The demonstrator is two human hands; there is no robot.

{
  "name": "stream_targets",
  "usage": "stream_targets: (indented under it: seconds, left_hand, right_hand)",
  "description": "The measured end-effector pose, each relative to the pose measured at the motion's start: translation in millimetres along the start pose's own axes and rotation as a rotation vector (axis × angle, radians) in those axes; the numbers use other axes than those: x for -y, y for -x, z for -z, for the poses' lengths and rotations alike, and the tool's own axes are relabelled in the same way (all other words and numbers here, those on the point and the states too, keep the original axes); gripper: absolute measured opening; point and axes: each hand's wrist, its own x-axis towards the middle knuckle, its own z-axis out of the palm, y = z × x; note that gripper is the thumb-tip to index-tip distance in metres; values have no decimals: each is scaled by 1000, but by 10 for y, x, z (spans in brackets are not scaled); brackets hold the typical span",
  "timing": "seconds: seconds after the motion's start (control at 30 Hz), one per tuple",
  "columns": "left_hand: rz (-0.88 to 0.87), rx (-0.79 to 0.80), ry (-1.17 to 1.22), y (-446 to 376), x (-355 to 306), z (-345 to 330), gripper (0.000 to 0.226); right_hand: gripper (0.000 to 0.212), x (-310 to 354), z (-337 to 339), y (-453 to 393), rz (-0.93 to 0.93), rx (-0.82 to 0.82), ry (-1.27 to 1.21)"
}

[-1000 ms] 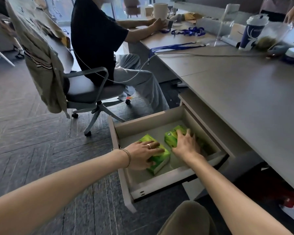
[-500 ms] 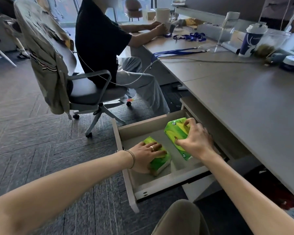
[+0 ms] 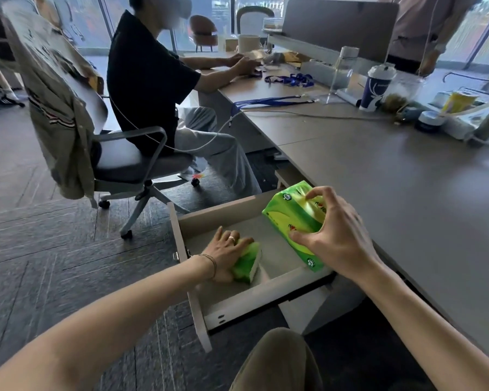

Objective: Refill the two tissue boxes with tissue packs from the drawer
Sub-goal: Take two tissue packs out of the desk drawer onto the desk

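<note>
The white drawer [image 3: 266, 294] stands pulled open under the grey desk. My right hand [image 3: 336, 235] grips a green tissue pack [image 3: 291, 218] and holds it tilted above the drawer's right side. A second green tissue pack [image 3: 247, 262] lies on the drawer floor, and my left hand [image 3: 223, 251] is closed over its left end. No tissue box that I can make out is in view.
The grey desk [image 3: 407, 193] runs along the right, with a blue cup [image 3: 376, 87], a clear bottle [image 3: 345, 69], blue lanyards [image 3: 268, 101] and cables. A person sits on a wheeled office chair [image 3: 130, 165] just beyond the drawer. My knee [image 3: 274, 359] is below it.
My right hand has lifted its tissue pack up out of the drawer and toward the desk edge. My left hand has stayed on the other pack.
</note>
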Motion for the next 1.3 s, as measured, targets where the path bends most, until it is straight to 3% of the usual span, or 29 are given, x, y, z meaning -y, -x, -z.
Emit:
stream_targets:
  seconds: [0.13, 0.2, 0.3, 0.4, 0.83, 1.07, 1.3]
  left_hand:
    - [185, -293, 398, 9, -34, 245, 115]
    - [188, -447, 591, -11, -74, 492, 112]
    - [185, -624, 688, -60, -202, 965, 110]
    - [164, -685, 685, -174, -427, 1454, 111]
    - [-121, -499, 412, -1604, -2079, 2714, 113]
    - [-84, -338, 274, -2253, -2531, 2698, 108]
    - [-90, -268, 192, -2300, -2669, 2718, 102]
  right_hand:
    - [73, -55, 355, 55, 43, -69, 26]
    - [73, -121, 560, 62, 53, -105, 47]
    - [74, -262, 865, 54, 50, -173, 84]
    - [74, -444, 1183, 52, 10, -243, 120]
    - [70, -1794, 2388, 390, -208, -411, 313]
    - [68, -2566, 2586, 249, -257, -430, 337]
    - [68, -2955, 2466, 92, -299, -307, 307]
